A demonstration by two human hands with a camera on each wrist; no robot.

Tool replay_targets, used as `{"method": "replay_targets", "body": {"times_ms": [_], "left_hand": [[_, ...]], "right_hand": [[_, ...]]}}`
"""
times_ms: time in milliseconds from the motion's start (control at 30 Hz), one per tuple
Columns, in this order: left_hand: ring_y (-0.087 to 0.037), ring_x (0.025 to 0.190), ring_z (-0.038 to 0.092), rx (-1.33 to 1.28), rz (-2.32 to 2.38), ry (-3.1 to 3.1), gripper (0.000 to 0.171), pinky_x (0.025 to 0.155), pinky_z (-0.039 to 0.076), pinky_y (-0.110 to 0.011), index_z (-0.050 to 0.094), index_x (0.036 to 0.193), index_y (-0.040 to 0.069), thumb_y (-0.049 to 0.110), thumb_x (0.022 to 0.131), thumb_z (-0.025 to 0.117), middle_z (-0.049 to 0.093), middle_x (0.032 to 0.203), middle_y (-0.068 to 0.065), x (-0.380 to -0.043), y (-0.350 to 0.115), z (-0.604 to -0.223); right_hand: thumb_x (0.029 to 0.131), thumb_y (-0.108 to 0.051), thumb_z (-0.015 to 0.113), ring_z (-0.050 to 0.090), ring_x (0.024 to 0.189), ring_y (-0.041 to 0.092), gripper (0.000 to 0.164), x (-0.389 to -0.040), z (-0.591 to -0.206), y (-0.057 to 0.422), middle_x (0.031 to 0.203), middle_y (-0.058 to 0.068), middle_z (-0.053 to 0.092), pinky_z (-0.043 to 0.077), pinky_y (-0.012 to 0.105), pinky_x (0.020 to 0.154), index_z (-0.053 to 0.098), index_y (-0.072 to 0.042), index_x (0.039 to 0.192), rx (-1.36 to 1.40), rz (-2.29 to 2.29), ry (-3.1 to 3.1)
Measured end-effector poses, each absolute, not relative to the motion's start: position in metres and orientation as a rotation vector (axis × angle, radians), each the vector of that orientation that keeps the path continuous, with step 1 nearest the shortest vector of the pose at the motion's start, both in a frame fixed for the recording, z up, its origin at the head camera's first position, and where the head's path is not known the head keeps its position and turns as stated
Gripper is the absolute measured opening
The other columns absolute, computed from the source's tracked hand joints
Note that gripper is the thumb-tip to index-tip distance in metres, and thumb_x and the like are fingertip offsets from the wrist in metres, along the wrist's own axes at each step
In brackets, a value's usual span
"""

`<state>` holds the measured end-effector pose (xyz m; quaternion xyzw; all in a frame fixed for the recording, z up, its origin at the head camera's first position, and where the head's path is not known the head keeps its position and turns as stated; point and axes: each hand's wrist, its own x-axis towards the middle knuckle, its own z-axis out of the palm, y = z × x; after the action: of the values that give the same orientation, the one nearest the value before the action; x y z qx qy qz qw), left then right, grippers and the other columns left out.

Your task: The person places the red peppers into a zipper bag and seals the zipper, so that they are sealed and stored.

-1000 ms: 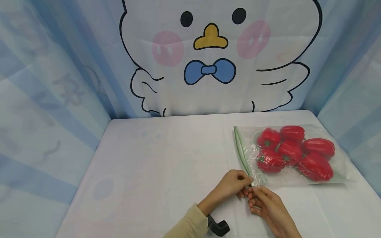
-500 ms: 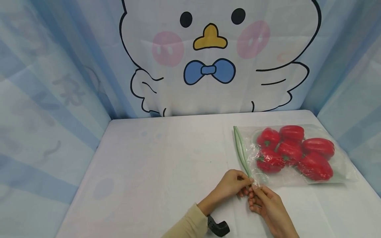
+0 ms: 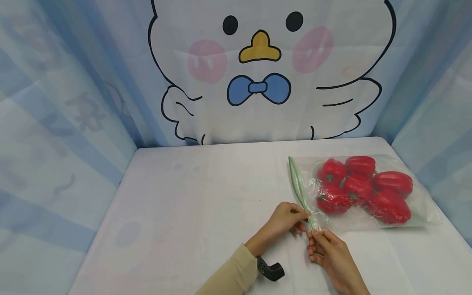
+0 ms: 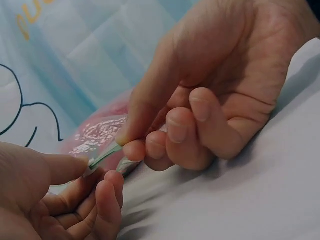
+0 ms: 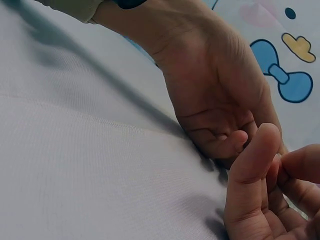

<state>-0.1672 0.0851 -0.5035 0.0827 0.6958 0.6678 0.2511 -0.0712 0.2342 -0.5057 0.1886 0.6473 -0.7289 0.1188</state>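
Note:
A clear zip bag [image 3: 368, 223] with several red bell peppers [image 3: 357, 188] lies on the table's right side. Its green-edged seal [image 3: 297, 182] faces left. My left hand [image 3: 285, 219] pinches the seal between thumb and forefinger, a little up from the near corner. At that corner, the thumb and forefinger of my right hand [image 3: 330, 254] grip the end of the strip. In the left wrist view, a short green stretch of seal [image 4: 106, 156] spans the two pinches. The right wrist view shows both hands close together, the pinched strip mostly hidden there.
The white-covered table [image 3: 177, 213] reaches back to a curtain [image 3: 258, 119] printed with a cartoon bird. Blue-and-white curtains [image 3: 55, 164] stand at both sides. A black wrist device [image 3: 271, 270] hangs at the left sleeve's cuff.
My left hand has moved slightly up along the seal, away from the right hand, widening the gap between them. The right hand stays at the corner. The bag has barely moved.

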Motion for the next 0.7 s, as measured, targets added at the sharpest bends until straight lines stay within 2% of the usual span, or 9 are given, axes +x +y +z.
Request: {"method": "replay_targets", "body": {"times_ms": [433,700], "left_hand": [[-0.006,0.050,0.059,0.178,1.877,1.825,0.025,0.046,0.049,-0.019,0.075,0.092,-0.005,0.018,0.100,0.069,0.063,0.062,0.000,-0.196,0.088,-0.507],[-0.009,0.053,0.064,0.163,1.931,1.768,0.022,0.048,0.055,-0.021,0.073,0.096,-0.003,0.018,0.101,0.068,0.064,0.068,-0.003,-0.217,0.088,-0.508]], "right_hand": [[0.108,-0.031,0.056,0.062,0.075,0.011,0.025,-0.072,-0.505,0.233,0.091,-0.001,0.060,0.058,0.027,0.067,0.064,-0.008,0.108,0.558,-2.139,1.880],[0.108,-0.031,0.056,0.061,0.074,0.012,0.025,-0.072,-0.505,0.234,0.090,0.000,0.059,0.058,0.027,0.066,0.063,-0.007,0.108,0.542,-2.129,1.894]]}}
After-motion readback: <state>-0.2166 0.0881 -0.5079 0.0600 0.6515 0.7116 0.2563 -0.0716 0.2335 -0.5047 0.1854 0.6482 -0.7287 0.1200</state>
